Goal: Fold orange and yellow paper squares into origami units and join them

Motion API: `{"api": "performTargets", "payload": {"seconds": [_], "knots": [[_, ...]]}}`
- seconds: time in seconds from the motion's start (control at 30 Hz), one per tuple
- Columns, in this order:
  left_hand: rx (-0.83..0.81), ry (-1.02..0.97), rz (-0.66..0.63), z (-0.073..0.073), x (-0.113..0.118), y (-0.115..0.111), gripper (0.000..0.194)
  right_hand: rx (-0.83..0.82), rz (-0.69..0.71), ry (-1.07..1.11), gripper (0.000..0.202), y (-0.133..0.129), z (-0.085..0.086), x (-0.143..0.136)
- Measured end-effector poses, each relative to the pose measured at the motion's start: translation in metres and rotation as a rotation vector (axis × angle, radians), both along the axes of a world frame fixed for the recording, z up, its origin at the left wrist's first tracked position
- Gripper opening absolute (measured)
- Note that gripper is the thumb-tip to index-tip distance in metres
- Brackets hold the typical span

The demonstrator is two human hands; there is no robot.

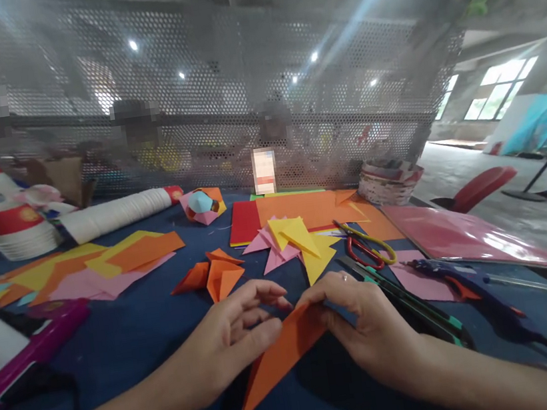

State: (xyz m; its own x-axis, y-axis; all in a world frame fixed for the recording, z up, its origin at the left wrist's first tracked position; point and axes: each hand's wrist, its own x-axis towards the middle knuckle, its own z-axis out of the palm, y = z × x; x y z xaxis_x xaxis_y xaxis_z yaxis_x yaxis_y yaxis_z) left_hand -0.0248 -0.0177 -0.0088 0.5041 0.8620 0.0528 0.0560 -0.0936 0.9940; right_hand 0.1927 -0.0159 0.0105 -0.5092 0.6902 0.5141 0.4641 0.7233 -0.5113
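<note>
A folded orange sheet of paper (292,347) is tilted above the dark blue tabletop, its pointed corner toward me. My right hand (363,311) pinches its upper right end between thumb and fingers. At the paper's upper left edge, my left hand (243,333) has loosely curled fingers apart from the thumb. The left thumb touches or nearly touches the paper. Just beyond lie folded orange paper pieces (225,275), and behind my right hand are yellow folded pieces (303,238) with pink folded pieces (273,245) beside them.
Right of my hands lie a utility knife (417,303), scissors (367,250) and a blue glue gun (487,298). A purple tool (35,350) lies left. Paper sheets (109,260), stacked cups (120,211) and a woven basket (391,183) stand farther back, before a perforated screen (218,91).
</note>
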Motion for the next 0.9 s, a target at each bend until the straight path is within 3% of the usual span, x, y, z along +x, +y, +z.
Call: {"api": "performTargets", "payload": {"seconds": [0.2,0.37,0.57,0.73,0.9], "knots": [[-0.083,-0.003,-0.059,0.000,0.001,0.002,0.038,0.057,0.022,0.071,0.023,0.000,0.000,0.001],[-0.246,-0.017,-0.067,0.006,0.003,0.001,0.041,0.134,0.070,0.093,0.021,0.000,0.004,0.003],[-0.201,-0.079,-0.183,0.006,-0.001,0.000,0.045,0.173,0.111,0.046,0.022,-0.004,0.004,0.003],[-0.082,-0.052,-0.139,0.006,-0.006,0.000,0.045,0.208,0.124,0.024,0.019,-0.005,0.003,0.003],[-0.331,-0.289,-0.022,0.008,-0.008,0.003,0.042,0.232,0.201,0.053,0.018,-0.006,0.008,0.002]]}}
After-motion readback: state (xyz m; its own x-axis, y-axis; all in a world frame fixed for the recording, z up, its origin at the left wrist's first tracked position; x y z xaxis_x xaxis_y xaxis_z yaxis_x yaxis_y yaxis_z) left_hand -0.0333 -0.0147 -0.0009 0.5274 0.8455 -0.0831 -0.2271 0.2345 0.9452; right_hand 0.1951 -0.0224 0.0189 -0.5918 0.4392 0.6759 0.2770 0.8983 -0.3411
